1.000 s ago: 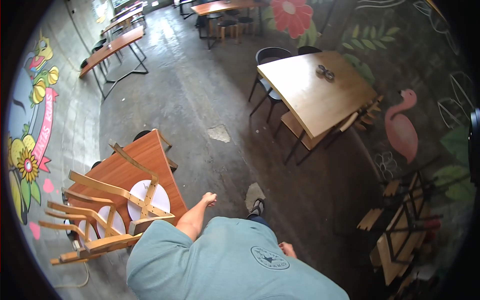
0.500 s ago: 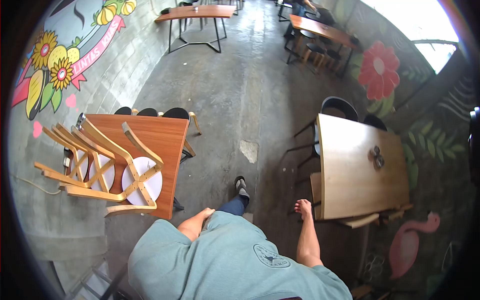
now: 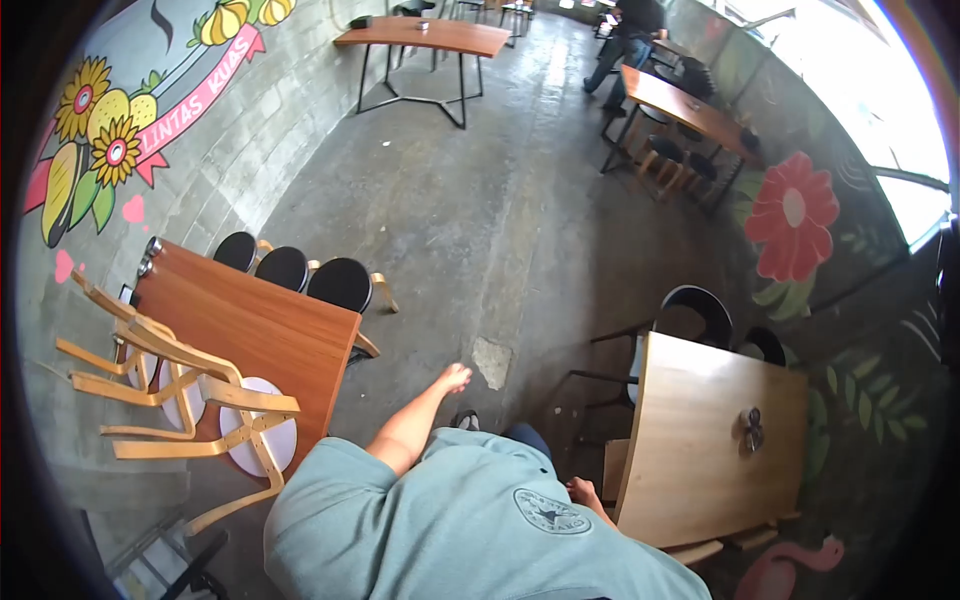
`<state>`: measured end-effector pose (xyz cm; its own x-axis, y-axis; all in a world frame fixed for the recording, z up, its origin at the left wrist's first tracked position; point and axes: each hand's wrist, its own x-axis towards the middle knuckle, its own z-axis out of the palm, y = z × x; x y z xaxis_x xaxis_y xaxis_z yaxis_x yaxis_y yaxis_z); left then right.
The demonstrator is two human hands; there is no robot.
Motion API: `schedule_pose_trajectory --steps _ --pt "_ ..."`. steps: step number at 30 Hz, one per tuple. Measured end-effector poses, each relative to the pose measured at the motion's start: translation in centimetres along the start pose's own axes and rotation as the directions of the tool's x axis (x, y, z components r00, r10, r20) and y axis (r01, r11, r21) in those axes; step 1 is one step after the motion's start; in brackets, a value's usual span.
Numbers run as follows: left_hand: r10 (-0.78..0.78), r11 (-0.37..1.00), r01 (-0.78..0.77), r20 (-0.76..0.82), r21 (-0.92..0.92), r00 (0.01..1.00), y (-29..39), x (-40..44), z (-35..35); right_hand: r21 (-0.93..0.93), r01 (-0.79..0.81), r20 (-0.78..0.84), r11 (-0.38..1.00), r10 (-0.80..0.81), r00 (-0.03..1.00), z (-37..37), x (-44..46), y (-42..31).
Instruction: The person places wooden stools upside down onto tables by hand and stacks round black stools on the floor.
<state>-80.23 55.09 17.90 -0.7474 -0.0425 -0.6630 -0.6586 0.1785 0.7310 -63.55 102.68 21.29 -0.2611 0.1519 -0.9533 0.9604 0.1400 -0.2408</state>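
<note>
My left hand [image 3: 454, 379] is swung forward over the grey floor, right of the reddish table [image 3: 265, 310]; its fingers are curled and nothing shows in them. Close to my right side, my right hand [image 3: 582, 491] is partly hidden by my shirt, near the edge of the light wooden table [image 3: 700, 430]. Whether its fingers hold anything is unclear. Upturned stools [image 3: 262, 425] with pale round seats rest on the reddish table. Small dark containers [image 3: 751, 428] stand on the light table.
Black-topped stools [image 3: 340, 284] line the far side of the reddish table. A black chair [image 3: 697, 312] is behind the light table. Farther off stand two long tables [image 3: 425, 36], [image 3: 680, 108] and a person [image 3: 632, 45]. Painted walls flank both sides.
The view has moved forward down the floor between the tables. My left hand has swung forward and my right hand back. The person at the far right has come into fuller view.
</note>
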Motion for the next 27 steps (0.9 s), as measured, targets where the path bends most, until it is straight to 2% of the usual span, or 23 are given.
schedule_pose_trajectory --steps 2,3,4,5,6,7,8,9,10,11,12,14,16,17,18,19,20,22,24,27 --pt "-0.011 0.998 0.011 -0.007 -0.057 1.0 6.2 1.0 -0.3 -0.15 0.093 -0.033 0.984 -0.099 0.995 0.8 -4.1 -5.4" --pt "0.004 0.996 -0.005 -0.007 -0.093 1.0 7.9 2.3 -0.5 -0.18 0.098 -0.016 0.979 -0.102 0.995 0.7 -3.1 -7.6" --pt "-0.007 0.994 0.003 -0.033 -0.112 0.999 8.4 3.3 -1.3 -0.228 0.357 0.12 0.906 -0.338 0.934 0.3 -2.2 -8.8" --pt "0.006 0.992 -0.011 -0.04 -0.127 0.999 8.8 4.3 -1.8 -0.231 0.593 0.265 0.771 -0.537 0.801 -0.4 -1.3 -10.1" --pt "0.021 0.989 -0.027 -0.049 -0.142 0.999 9.2 5.4 -2.0 -0.188 0.788 0.406 0.587 -0.684 0.606 -0.9 -0.3 -12.4" --pt "-0.036 0.994 0.028 -0.079 -0.11 0.996 8.7 6.2 -2.7 -0.198 0.793 0.432 0.576 -0.675 0.598 -1.2 1.5 -15.8" --pt "-0.094 0.989 0.079 -0.111 -0.127 0.989 7.9 6.6 -3.5 -0.21 0.598 0.341 0.773 -0.516 0.786 -0.7 3.8 -19.8" --pt "-0.153 0.981 0.133 -0.141 -0.142 0.978 6.2 7.1 -4.4 -0.196 0.358 0.245 0.913 -0.307 0.92 0.0 6.6 -23.6" --pt "-0.232 0.971 0.217 -0.163 -0.101 0.959 4.9 7.0 -5.4 -0.157 0.09 0.15 0.983 -0.066 0.986 0.5 8.5 -27.3" --pt "-0.298 0.954 0.291 -0.19 -0.067 0.935 2.4 7.5 -6.2 -0.121 0.173 0.187 0.978 -0.148 0.971 0.9 9.5 -31.0" --pt "-0.318 0.948 0.309 -0.204 -0.076 0.926 0.0 7.3 -7.0 -0.14 0.151 0.198 0.978 -0.122 0.973 1.3 11.6 -35.1" --pt "-0.5 0.865 0.488 -0.284 -0.117 0.818 -1.9 6.2 -8.0 -0.228 0.236 0.231 0.945 -0.183 0.956 2.3 12.0 -44.1" --pt "-0.638 0.77 0.565 -0.341 -0.295 0.691 -0.8 4.8 -7.7 -0.334 0.301 0.237 0.893 -0.23 0.944 3.9 14.0 -52.6" --pt "-0.648 0.761 0.56 -0.346 -0.328 0.678 -0.1 5.0 -7.0 -0.281 0.311 0.341 0.908 -0.208 0.917 4.4 15.2 -57.0" --pt "-0.644 0.757 0.488 -0.374 -0.434 0.667 0.4 5.5 -6.3 -0.358 0.355 0.301 0.864 -0.253 0.919 5.8 15.7 -61.1" --pt "-0.643 0.745 0.408 -0.404 -0.528 0.651 1.1 6.1 -6.0 -0.42 0.386 0.332 0.821 -0.257 0.908 7.1 16.4 -65.0" --pt "-0.656 0.731 0.4 -0.407 -0.553 0.635 2.1 7.1 -5.7 -0.478 0.413 0.363 0.775 -0.254 0.897 8.5 17.0 -68.8" --pt "-0.623 0.752 0.403 -0.361 -0.521 0.694 3.9 8.6 -3.8 -0.531 0.505 0.41 0.68 -0.315 0.856 11.6 17.5 -74.7" --pt "-0.524 0.809 0.27 -0.433 -0.522 0.733 0.9 15.1 -0.7 -0.559 0.52 0.444 0.646 -0.297 0.845 15.2 16.2 -79.2" --pt "-0.539 0.761 0.215 -0.412 -0.612 0.735 2.1 18.0 -0.7 -0.544 0.572 0.522 0.614 -0.287 0.804 21.1 15.4 -83.6"
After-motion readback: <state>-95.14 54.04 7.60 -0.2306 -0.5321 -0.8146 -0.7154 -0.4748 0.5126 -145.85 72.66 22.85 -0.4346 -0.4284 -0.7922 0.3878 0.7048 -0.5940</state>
